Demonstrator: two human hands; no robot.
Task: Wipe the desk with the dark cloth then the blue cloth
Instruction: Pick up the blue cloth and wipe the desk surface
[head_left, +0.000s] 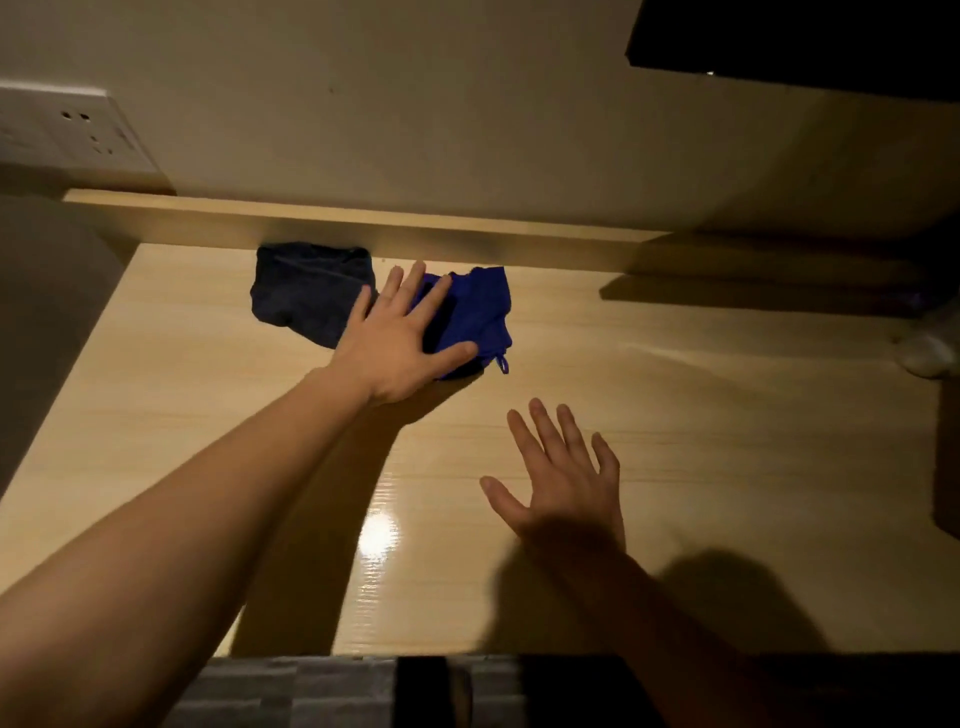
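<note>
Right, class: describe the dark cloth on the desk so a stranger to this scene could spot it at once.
Start at the pale wooden desk and follow its raised back ledge. Just below the ledge, left of centre, two crumpled cloths lie side by side. The dark cloth is the left one, navy-black and uncovered, while the bright blue cloth lies partly under the left hand.

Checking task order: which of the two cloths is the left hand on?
The blue cloth, right of the dark cloth; the left hand lies spread across it.
</note>
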